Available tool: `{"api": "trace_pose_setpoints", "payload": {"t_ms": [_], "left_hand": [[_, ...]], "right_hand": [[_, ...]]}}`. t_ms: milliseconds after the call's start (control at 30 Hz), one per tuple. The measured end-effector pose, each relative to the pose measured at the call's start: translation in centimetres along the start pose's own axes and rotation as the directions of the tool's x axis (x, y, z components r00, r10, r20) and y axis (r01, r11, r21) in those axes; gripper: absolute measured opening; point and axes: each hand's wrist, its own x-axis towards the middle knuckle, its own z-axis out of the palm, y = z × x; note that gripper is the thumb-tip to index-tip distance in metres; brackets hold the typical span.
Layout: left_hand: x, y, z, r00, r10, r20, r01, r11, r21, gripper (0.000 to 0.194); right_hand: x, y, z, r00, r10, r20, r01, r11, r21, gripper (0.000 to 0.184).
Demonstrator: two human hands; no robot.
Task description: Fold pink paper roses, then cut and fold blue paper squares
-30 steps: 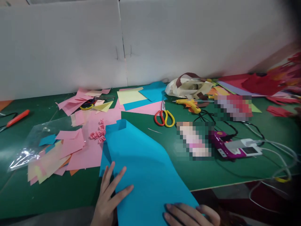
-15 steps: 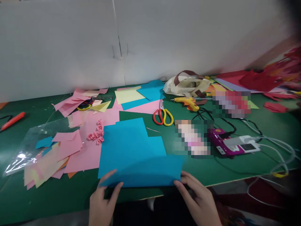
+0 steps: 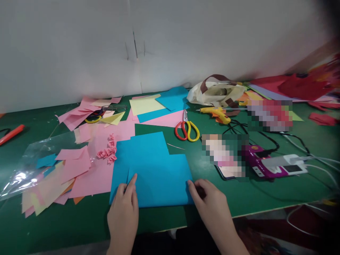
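Blue paper sheets (image 3: 156,170) overlap on the green table in front of me, with the top one lying nearly flat. My left hand (image 3: 126,198) grips that top sheet near its lower left corner, one finger stretched along it where the edge lifts a little. At the right edge, my right hand (image 3: 205,193) pinches the same sheet between thumb and curled fingers. Beyond the sheets lie scissors (image 3: 188,131) with one red and one yellow handle. Small pink paper flowers (image 3: 107,151) rest just left of the blue sheets.
Pink paper scraps (image 3: 75,163) and a clear plastic bag (image 3: 23,170) cover the left side. A yellow glue gun (image 3: 216,115) and a cloth bag (image 3: 196,94) stand at the back. To the right are a purple power strip (image 3: 252,159), cables and a partly blurred phone (image 3: 225,173).
The top blue sheet, raised and bent along its near side before, now lies down on the others. Both hands have moved away from me with it, and the view has shifted slightly.
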Motion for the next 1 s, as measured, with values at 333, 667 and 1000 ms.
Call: {"api": "trace_pose_setpoints", "payload": {"t_ms": [333, 667, 1000], "left_hand": [[0.2, 0.0, -0.3, 0.994, 0.007, 0.109, -0.013, 0.998, 0.055, 0.047], [-0.1, -0.6, 0.9, 0.989, -0.048, 0.140, 0.022, 0.983, 0.182, 0.049], [-0.5, -0.7, 1.5, 0.994, -0.087, 0.064, 0.069, 0.968, 0.243, 0.046]], "right_hand": [[-0.4, 0.3, 0.9, 0.999, 0.039, -0.013, -0.039, 0.999, 0.000, 0.032], [-0.4, 0.5, 1.0, 0.970, -0.239, -0.036, 0.226, 0.949, -0.219, 0.057], [-0.3, 0.7, 1.3, 0.963, -0.267, -0.041, 0.246, 0.929, -0.276, 0.058]]}}
